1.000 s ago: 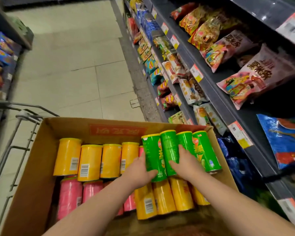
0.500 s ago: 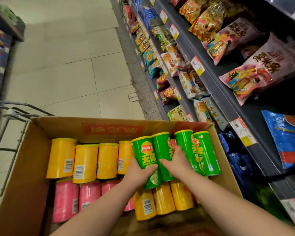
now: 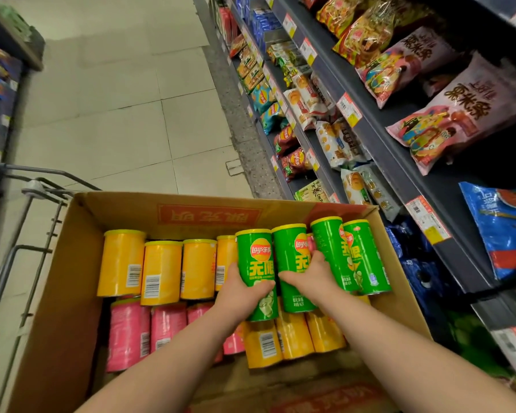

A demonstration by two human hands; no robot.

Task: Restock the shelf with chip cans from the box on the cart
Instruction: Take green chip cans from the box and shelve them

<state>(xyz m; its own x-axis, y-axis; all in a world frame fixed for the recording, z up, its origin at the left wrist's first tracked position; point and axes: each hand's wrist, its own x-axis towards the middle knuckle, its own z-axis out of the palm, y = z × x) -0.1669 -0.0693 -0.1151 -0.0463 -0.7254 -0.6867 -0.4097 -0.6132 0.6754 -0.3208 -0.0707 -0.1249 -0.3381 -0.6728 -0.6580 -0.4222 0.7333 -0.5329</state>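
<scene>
Left grip (image 3: 242, 293) curls round one green can (image 3: 254, 263); right grip (image 3: 312, 278) clamps the neighbours (image 3: 328, 242). Best press all four together and lift level, clear of the box (image 3: 72, 263).

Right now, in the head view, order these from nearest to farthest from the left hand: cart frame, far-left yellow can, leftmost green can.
1. Leftmost green can: gripped by the left hand, in the middle of the box.
2. Far-left yellow can: upper row, by the box's left wall.
3. Cart frame: outside the box, past its far-left corner.
</scene>
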